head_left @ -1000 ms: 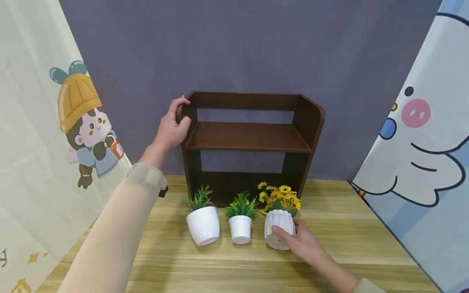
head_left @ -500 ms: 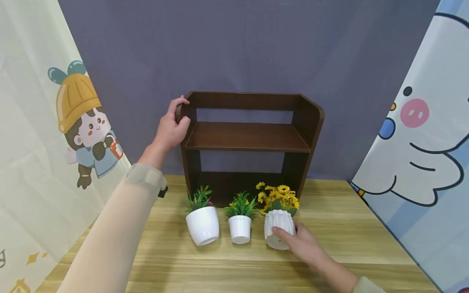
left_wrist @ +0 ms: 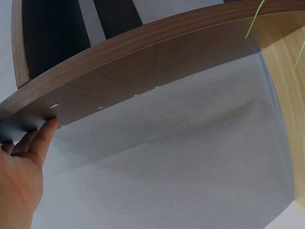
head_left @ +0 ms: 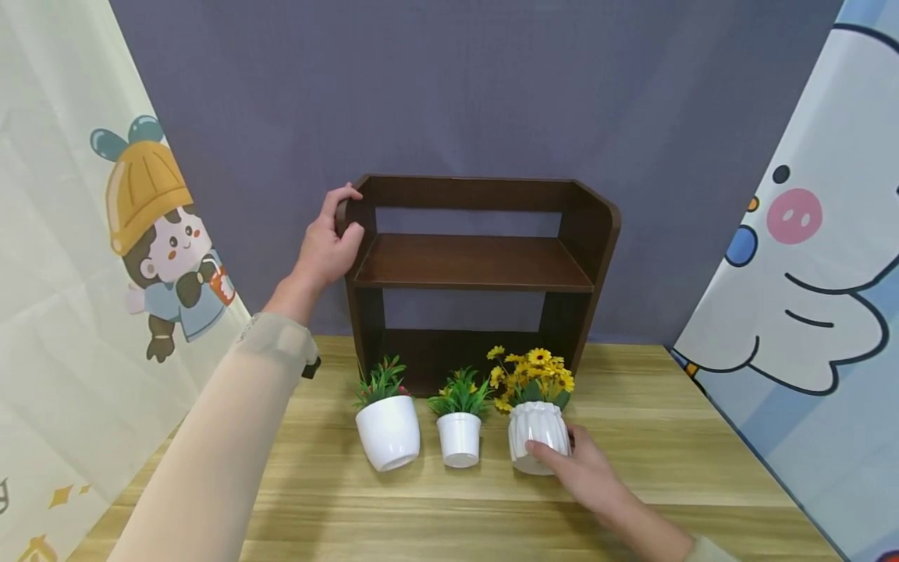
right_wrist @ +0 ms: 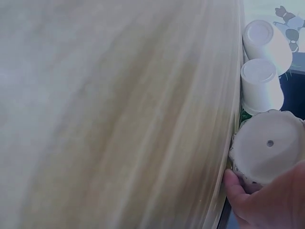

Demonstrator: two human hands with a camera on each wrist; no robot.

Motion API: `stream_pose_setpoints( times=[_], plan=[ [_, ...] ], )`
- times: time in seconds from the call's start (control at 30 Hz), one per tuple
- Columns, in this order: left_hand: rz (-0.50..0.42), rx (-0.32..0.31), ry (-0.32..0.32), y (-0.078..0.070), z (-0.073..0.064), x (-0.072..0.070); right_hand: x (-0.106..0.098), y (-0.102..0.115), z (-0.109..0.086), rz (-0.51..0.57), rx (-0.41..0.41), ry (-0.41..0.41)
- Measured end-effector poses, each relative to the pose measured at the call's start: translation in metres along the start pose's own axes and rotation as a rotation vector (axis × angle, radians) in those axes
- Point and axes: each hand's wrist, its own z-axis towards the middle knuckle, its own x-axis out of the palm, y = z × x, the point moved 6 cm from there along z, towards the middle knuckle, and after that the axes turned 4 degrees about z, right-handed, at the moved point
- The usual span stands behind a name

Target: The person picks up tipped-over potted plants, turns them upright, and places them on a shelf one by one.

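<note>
My left hand [head_left: 330, 242] grips the upper left side panel of a dark brown two-tier shelf [head_left: 477, 261]. In the left wrist view its fingertips [left_wrist: 46, 131] press on the panel's outer face. My right hand [head_left: 583, 472] holds a ribbed white flower pot [head_left: 537, 429] with yellow flowers [head_left: 530, 375], thumb on the front; its other fingers are mostly hidden. The pot's underside [right_wrist: 269, 143], with a small hole, faces the right wrist camera. To its left lie a small white potted plant [head_left: 460, 441] and a bigger white potted plant [head_left: 389, 433], both tipped back with bases forward.
The pots are in a row on the wood-grain table [head_left: 435, 523], just in front of the shelf. A grey-purple cloth [head_left: 477, 86] hangs behind it. Printed cartoon panels stand at the left [head_left: 56, 234] and right [head_left: 794, 328].
The ribbed flower pot has turned slightly in my right hand, so less of its base shows and its flowers sit a little further left. My left hand stays on the shelf.
</note>
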Motion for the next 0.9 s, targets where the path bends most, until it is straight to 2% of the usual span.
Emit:
stream_pose_setpoints(
  times=[0.27, 0.73, 0.9],
  plan=[
    [0.001, -0.001, 0.001, 0.0, 0.0, -0.001, -0.003, -0.002, -0.005, -0.035, -0.008, 0.005],
    [0.01, 0.006, 0.004, 0.0, 0.0, 0.0, -0.007, -0.005, -0.014, -0.013, 0.008, 0.037],
    [0.012, 0.008, 0.001, -0.001, 0.0, 0.0, -0.008, -0.006, -0.017, 0.018, -0.01, 0.052]
  ],
)
